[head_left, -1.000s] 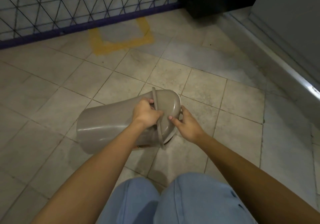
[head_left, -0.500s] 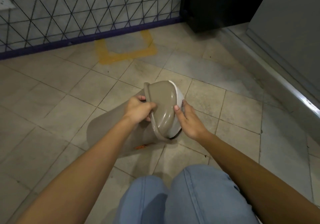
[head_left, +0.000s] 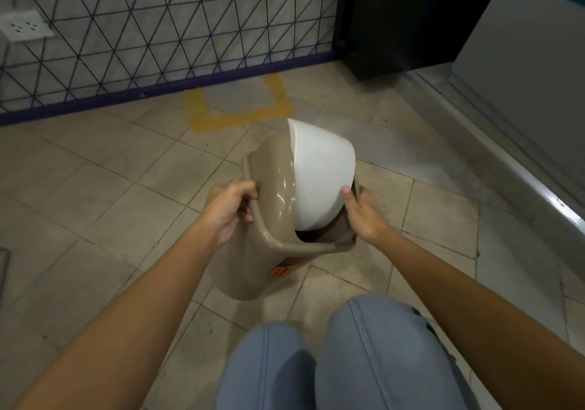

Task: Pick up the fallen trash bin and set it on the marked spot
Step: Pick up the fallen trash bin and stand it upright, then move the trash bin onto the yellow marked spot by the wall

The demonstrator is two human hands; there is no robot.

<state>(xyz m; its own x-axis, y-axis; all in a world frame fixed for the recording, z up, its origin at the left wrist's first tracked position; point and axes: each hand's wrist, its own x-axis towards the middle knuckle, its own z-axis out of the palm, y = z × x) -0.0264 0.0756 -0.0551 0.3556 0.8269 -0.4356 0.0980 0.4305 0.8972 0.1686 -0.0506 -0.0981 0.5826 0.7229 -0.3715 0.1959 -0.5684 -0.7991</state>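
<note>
The beige plastic trash bin [head_left: 253,264] stands nearly upright in front of my knees, its top facing me. Its white swing flap [head_left: 319,181] is tipped open in the beige lid frame. My left hand [head_left: 229,207] grips the lid rim on the left side. My right hand [head_left: 361,213] holds the rim on the right, thumb pressed on the white flap. The marked spot [head_left: 237,118], a yellow tape outline on the floor tiles, lies just beyond the bin against the wall base.
A wire mesh panel [head_left: 158,29] with a purple base rail runs along the back. A black cabinet [head_left: 395,20] stands at the back right beside a grey door and a raised metal threshold [head_left: 506,156]. My knees in blue jeans [head_left: 332,362] are below the bin.
The bin has swung from lying on its side to nearly upright, top toward me, and the white flap has tipped open. Both hands stayed on the lid rim.
</note>
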